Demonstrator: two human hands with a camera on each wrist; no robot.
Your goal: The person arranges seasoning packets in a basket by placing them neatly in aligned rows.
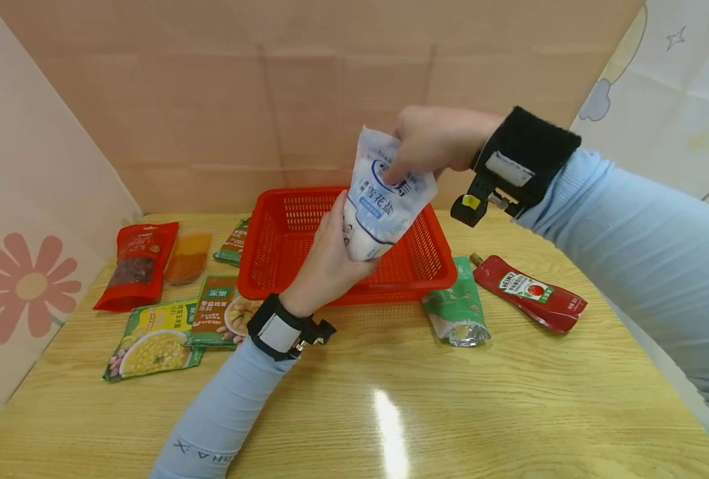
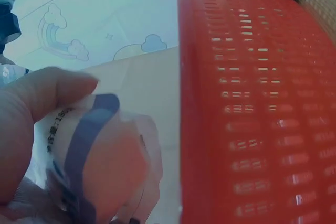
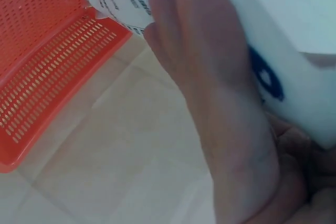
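Note:
Both hands hold a white-and-blue bag of salt (image 1: 374, 199) above a red plastic basket (image 1: 438, 259). My left hand (image 1: 330, 259) grips the bag's lower left part, with the thumb along its side in the left wrist view. Higher up, my right hand (image 1: 429, 140) pinches the bag's upper right side, the thumb lying over the printed front. In the right wrist view, the fingers (image 3: 210, 40) press against the bag's back, which carries fine print. The bag leans and looks plump at its bottom. Part of the basket's inside is hidden behind the bag and left hand.
Left of the basket lie a red pouch (image 1: 136, 266), an orange packet (image 1: 189, 258), a yellow-green soup packet (image 1: 157, 339) and brown-green packets (image 1: 213, 313). To its right are a green pouch (image 1: 459, 306) and a Heinz ketchup pouch (image 1: 528, 293). A wall (image 1: 211, 100) stands behind.

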